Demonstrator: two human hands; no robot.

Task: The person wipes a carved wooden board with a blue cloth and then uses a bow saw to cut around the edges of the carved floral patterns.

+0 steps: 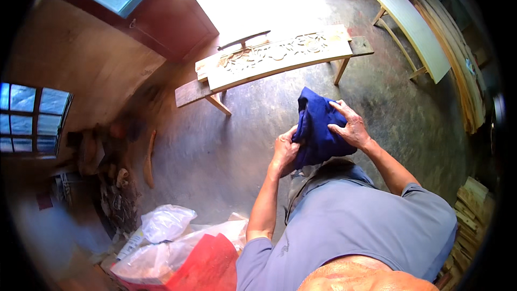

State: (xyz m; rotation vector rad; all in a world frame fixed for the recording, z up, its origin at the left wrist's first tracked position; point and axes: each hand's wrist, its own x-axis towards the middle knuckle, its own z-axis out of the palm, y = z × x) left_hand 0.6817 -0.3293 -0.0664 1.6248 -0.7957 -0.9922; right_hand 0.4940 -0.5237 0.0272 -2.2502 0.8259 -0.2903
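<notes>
A folded dark blue cloth [318,129] is held up in front of my body, above the concrete floor. My left hand [285,148] grips its left side, fingers partly hidden in the folds. My right hand [349,125] holds its upper right part, thumb on the near face and fingertips at the top edge. Beyond the cloth, a pale wooden board with carved floral relief [280,58] lies across a bench [187,94]. A long dark bar on a short support [242,40] sits at the board's back edge.
A slatted bench [420,37] and tall planks [460,91] stand at the right. Wood scraps [468,210] lie lower right. Plastic bags [167,221] and red material [199,269] are lower left. A curved wooden piece [149,161] and dark red door [167,32] are left.
</notes>
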